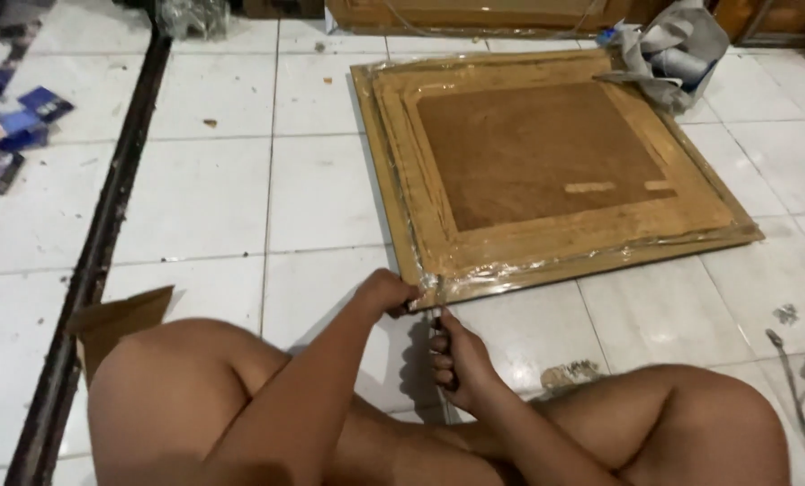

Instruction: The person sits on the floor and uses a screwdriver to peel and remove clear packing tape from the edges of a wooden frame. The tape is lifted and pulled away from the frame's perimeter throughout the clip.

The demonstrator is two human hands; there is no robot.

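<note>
Plastic-wrapped wooden panel; left hand pinches its corner.

Wrapped panel on tiled floor, cloth bag on far corner, cardboard scrap left

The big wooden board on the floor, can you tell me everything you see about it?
The wooden board is a flat, square-looking panel lying on the white tiled floor. It looks like light brown wood with a raised frame around a darker brown middle, and it is wrapped in clear shiny plastic. Its near corner points toward the person. The left hand grips that corner, and the right hand holds a thin tool just below it. A grey bag rests on its far right corner.
</note>
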